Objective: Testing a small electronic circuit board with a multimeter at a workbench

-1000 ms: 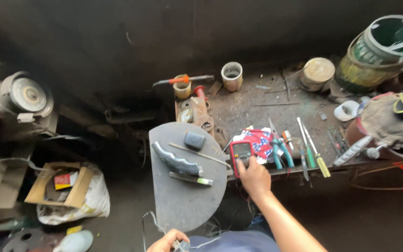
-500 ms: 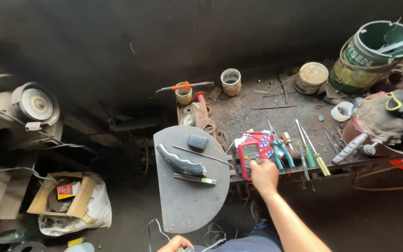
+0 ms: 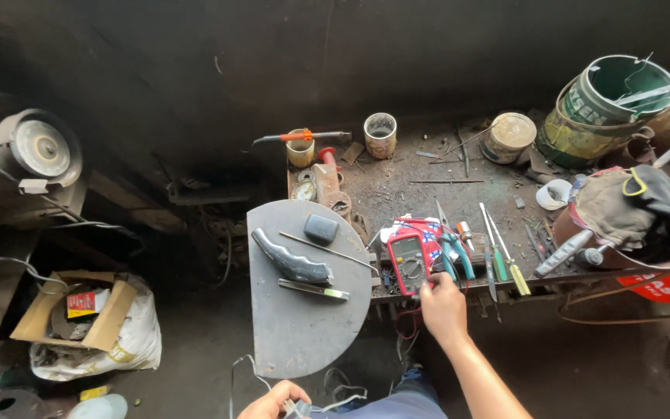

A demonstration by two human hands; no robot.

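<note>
My right hand (image 3: pixel 443 309) reaches over the workbench's front edge and its fingertips rest on the lower end of a red multimeter (image 3: pixel 408 261). The meter lies flat on the bench, and red leads hang below it. At the bottom edge of the view, my left hand (image 3: pixel 274 402) is closed around a small plug on thin white wires (image 3: pixel 327 392). A grey, half-round metal plate (image 3: pixel 296 326) lies between the hands. On it lie a black handle piece (image 3: pixel 291 264), a small black block (image 3: pixel 320 228) and a thin rod.
On the rusty workbench (image 3: pixel 428 186) lie screwdrivers (image 3: pixel 505 260) and pliers (image 3: pixel 457 252). Two cups (image 3: pixel 380 134), a tin, paint buckets (image 3: pixel 610 97) and a cloth bundle (image 3: pixel 630 206) stand farther back. A bench grinder (image 3: pixel 36 147) and an open cardboard box (image 3: pixel 75 310) are at left.
The view has shifted slightly. My right hand stays at the multimeter's lower end. My left hand has come a little more into view at the bottom.
</note>
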